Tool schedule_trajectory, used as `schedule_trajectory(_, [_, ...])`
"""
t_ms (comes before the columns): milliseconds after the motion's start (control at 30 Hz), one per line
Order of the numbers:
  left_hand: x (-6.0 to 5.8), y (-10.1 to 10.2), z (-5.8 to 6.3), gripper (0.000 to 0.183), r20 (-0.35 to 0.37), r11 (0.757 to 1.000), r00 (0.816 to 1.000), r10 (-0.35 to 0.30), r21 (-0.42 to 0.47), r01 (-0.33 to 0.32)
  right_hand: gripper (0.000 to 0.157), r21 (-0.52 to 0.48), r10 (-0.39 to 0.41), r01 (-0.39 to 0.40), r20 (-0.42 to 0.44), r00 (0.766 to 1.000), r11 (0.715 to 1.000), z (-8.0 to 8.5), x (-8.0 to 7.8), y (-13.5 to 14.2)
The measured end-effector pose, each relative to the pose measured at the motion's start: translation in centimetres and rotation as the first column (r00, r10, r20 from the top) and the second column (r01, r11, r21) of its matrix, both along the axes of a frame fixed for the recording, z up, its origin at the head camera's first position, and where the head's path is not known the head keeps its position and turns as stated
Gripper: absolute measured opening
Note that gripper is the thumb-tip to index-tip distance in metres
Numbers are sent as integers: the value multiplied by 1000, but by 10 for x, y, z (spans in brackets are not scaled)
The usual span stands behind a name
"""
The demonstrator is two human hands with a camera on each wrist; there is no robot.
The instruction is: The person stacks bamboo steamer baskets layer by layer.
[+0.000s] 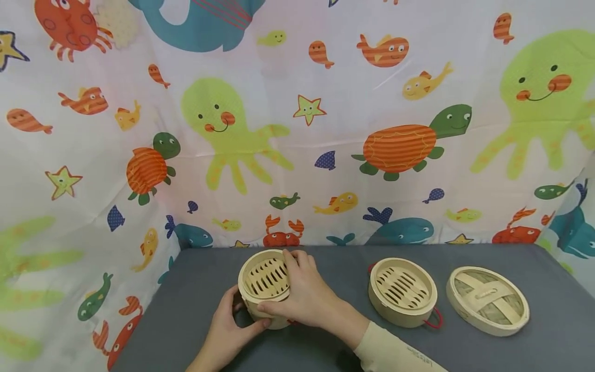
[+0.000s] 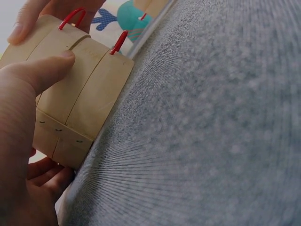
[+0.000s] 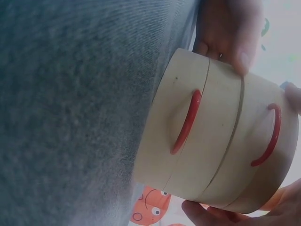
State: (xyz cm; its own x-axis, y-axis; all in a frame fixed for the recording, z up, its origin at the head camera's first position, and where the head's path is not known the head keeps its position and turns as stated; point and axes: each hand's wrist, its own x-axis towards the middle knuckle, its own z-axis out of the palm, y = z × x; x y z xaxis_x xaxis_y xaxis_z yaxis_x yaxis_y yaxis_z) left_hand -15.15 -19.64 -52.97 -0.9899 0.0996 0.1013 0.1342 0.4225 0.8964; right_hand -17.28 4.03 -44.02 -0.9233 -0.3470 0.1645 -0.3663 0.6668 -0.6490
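Two round bamboo steamer baskets stand stacked on the grey tabletop, left of centre in the head view. The upper basket [image 1: 267,279] shows its slatted floor; below it, the lower basket [image 1: 279,324] is partly covered by the hands. My left hand [image 1: 228,328] grips the lower basket from the left, its thumb across the wall near the seam. From the right, my right hand [image 1: 307,294] holds the upper basket, with thumb in front and fingers at the far rim. Red handles [image 3: 188,122] show on both walls in the right wrist view.
To the right sits another bamboo steamer basket [image 1: 403,292] with red handles. Farther right lies a woven bamboo lid [image 1: 488,300] with crossed strips. A curtain [image 1: 288,206] printed with sea animals rises behind the grey tabletop [image 1: 176,310].
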Motion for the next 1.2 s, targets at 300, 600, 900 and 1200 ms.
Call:
schedule_trajectory(300, [-5, -7, 3, 100, -43, 1000, 999, -9, -24, 8, 131, -4, 22, -22, 15, 1000, 1000, 2, -4, -2])
schedule_trajectory(600, [-15, -6, 11, 99, -114, 997, 991, -70, -41, 66, 119, -14, 51, -52, -24, 998, 999, 9, -7, 12])
schedule_trajectory(900, [-11, -1, 13, 101, -121, 996, 990, -71, -69, 63, 104, -28, 53, -56, -107, 993, 998, 14, -4, 27])
schedule_trajectory(1200, [1, 0, 5, 99, -124, 997, 991, -54, -59, 47, 100, 17, -35, 37, -129, 991, 999, 15, 6, 41])
